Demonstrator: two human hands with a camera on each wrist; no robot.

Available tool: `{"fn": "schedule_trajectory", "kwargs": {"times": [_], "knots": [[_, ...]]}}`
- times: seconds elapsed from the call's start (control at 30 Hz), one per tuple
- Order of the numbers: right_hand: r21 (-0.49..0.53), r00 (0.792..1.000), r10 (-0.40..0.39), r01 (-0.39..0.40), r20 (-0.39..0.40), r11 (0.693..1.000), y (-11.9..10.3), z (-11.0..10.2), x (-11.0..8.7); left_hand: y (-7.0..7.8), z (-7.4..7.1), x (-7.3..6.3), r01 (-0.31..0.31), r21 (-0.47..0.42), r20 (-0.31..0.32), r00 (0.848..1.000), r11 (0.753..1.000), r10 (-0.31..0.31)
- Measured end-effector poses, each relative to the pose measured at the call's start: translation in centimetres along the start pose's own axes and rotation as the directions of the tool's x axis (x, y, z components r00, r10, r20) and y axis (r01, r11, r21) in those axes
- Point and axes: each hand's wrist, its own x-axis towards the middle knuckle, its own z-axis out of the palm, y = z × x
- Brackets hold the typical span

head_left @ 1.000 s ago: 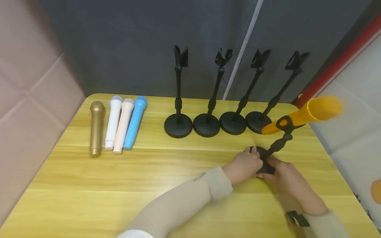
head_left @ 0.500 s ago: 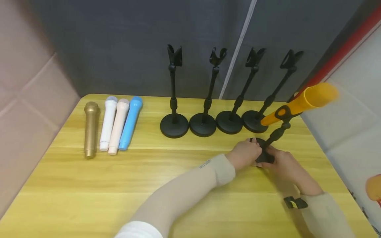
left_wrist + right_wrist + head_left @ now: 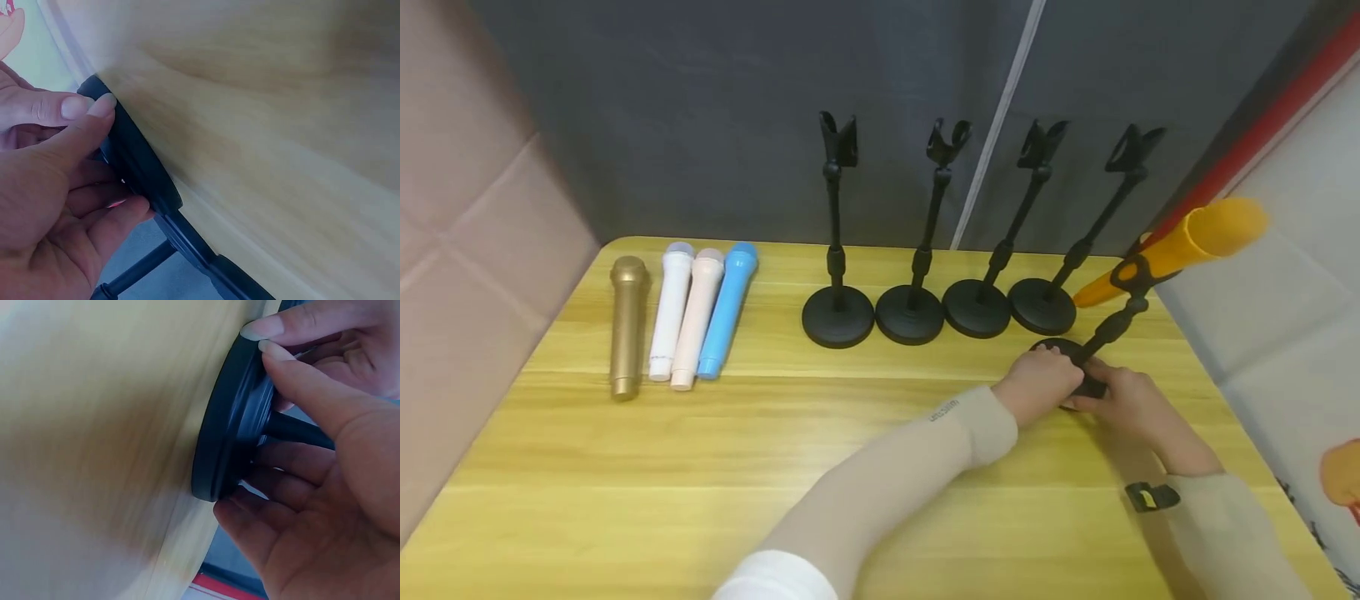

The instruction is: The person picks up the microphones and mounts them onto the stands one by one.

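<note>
Both hands grip the round black base (image 3: pixel 1093 389) of a microphone stand near the table's right side. The left hand (image 3: pixel 1043 382) holds its left edge, and the right hand (image 3: pixel 1138 408) its right edge. An orange microphone (image 3: pixel 1221 235) sits tilted in this stand's clip. The right wrist view has the base (image 3: pixel 228 437) close over the wood, with both thumbs on its near rim and right-hand fingers curled at its side. From the left wrist, the base (image 3: pixel 140 156) shows between the left hand's thumb and fingers.
Several black stands with bare clips stand in a row at the back, the rightmost stand base (image 3: pixel 1042 307) just beyond the held one. On the left lie a gold microphone (image 3: pixel 627 329), a white microphone (image 3: pixel 671 312), a pink microphone (image 3: pixel 698 321) and a blue microphone (image 3: pixel 728 311).
Both hands have moved the stand with its orange microphone away from the person, toward the row, then slightly right. The head view has shifted a little. The other microphones and stands stay put.
</note>
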Motion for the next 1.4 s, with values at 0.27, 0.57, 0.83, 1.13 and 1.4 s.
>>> {"fn": "schedule_trajectory", "kwargs": {"times": [0.27,0.57,0.83,1.13,1.4], "knots": [[0.009,0.998,-0.042,0.042,0.039,0.999,1.2,-0.4,1.7,-0.2,-0.1,1.6,0.050,-0.047,0.043,0.998,0.998,-0.048],[0.025,0.999,0.034,-0.033,-0.028,0.999,1.8,0.4,3.1,0.1,0.3,3.2,0.038,0.002,0.120,0.992,0.999,-0.038],[0.007,0.989,0.114,-0.113,-0.095,0.994,3.0,0.3,2.5,1.2,0.2,4.5,0.032,0.026,0.065,0.997,0.999,-0.034],[0.023,0.983,0.175,-0.174,-0.050,0.985,3.5,-1.0,3.3,1.8,-0.6,6.3,0.136,0.019,0.136,0.981,0.991,-0.137],[0.018,0.978,0.203,-0.203,-0.046,0.979,5.1,-1.5,3.4,2.6,-0.7,8.0,0.124,0.011,0.176,0.977,0.992,-0.124]]}}
